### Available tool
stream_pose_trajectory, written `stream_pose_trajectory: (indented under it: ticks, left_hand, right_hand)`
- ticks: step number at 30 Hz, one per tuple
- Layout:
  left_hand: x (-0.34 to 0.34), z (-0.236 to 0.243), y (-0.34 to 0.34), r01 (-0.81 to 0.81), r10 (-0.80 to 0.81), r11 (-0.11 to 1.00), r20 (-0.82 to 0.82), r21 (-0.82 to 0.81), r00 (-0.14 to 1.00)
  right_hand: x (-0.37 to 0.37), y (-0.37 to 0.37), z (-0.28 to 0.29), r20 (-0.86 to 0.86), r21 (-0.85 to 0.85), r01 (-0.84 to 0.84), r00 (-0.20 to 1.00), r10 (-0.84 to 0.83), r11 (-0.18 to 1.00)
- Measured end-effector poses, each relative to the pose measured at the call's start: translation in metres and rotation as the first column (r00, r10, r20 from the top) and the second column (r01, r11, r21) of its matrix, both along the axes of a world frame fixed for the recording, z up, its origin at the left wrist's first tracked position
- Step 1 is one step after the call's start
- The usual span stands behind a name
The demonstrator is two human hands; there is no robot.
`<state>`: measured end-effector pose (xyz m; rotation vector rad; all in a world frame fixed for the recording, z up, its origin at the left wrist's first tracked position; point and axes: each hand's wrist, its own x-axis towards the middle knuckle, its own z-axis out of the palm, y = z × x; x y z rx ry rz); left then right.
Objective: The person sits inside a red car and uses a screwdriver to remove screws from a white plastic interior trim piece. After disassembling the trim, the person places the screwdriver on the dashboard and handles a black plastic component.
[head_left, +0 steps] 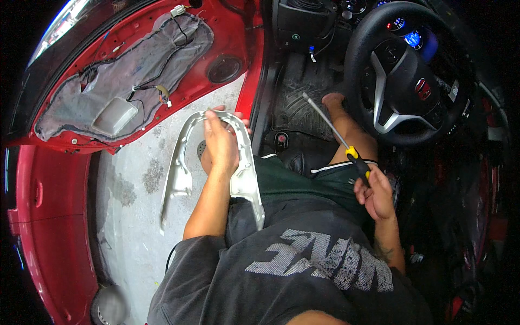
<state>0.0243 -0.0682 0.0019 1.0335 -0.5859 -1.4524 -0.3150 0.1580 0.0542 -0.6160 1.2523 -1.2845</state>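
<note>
My left hand [221, 145] is closed around the curved top of a U-shaped silver-white plastic trim piece [246, 183]. Its two arms hang down toward me, one on each side of my forearm, and molded tabs show along its inner edges. In my right hand [377, 194] is a screwdriver [356, 160] with a yellow and black handle. Its metal shaft points up and to the left, over the car's footwell, with the tip touching nothing. The trim piece and the screwdriver are well apart.
The red car door [214, 46] stands open at the left, its inner panel off, with a grey liner [157, 59] and loose wiring connectors [162, 93] showing. At the upper right is the steering wheel [383, 81]. A black floor mat [303, 100] lies beneath; grey concrete floor [138, 216] is outside.
</note>
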Motion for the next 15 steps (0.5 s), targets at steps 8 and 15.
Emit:
stream_pose_trajectory:
  ticks: [8, 15]
  left_hand:
    - [-0.018, 0.019, 0.013, -0.18, 0.179, 0.975, -0.024, -0.133, 0.984]
    - [-0.005, 0.029, 0.053, 0.273, -0.275, 0.948, 0.016, -0.164, 0.961]
  right_hand:
    - [0.049, -0.016, 0.008, 0.086, -0.032, -0.421, 0.903, 0.422, 0.907]
    - [0.053, -0.02, 0.017, -0.174, 0.069, -0.433, 0.882, 0.438, 0.899]
